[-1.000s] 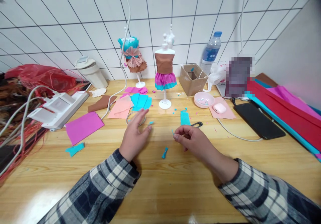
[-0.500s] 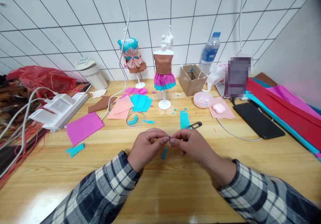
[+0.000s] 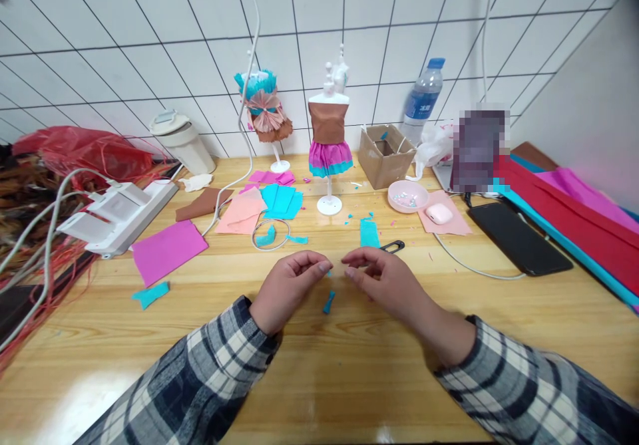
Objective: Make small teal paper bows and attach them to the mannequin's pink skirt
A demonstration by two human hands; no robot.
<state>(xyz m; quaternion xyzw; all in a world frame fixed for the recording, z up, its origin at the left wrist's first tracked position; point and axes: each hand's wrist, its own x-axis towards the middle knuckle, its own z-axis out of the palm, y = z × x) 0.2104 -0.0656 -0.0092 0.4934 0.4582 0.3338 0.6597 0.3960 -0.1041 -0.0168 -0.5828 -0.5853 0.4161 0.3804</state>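
Two bare hands in plaid cuffs over a wooden bench (image 3: 319,392); clock positions read from the blue bow-like piece (image 3: 328,302), pinched at its waist and lying on the bench just below the gap between the hands.

Left hand (image 3: 292,289): at 10 o'clock; thumb and forefinger pressed together, small blue bit (image 3: 329,273) showing at the tips, most of it hidden.

Right hand (image 3: 384,282): at 2 o'clock, apart from the left; forefinger stretched out above the thumb, other fingers curled. Whether these fingers pinch anything, cannot tell.

Black snips (image 3: 394,246): between 1 and 2 o'clock, partly behind the right hand.

Blue strip (image 3: 369,232): at 1 o'clock, flat, just beside the snips.

Pink bowl (image 3: 408,197): farther out at 1 o'clock, small pale pieces inside.

Cardboard box (image 3: 384,162): behind the bowl, open-topped.

Dress form (image 3: 329,126): at 12 o'clock, upright on a white stand; brown top, magenta skirt, blue hem.

Second dress form (image 3: 267,109): between 11 and 12 o'clock, pleated blue, pink and brown covering.

Blue sheets (image 3: 283,201): at 11 o'clock, overlapping.

Wire ring (image 3: 270,235): at 11 o'clock, nearer, around a blue scrap (image 3: 266,235).

Magenta sheet (image 3: 170,251): at 10 o'clock, flat, well beyond the left hand.
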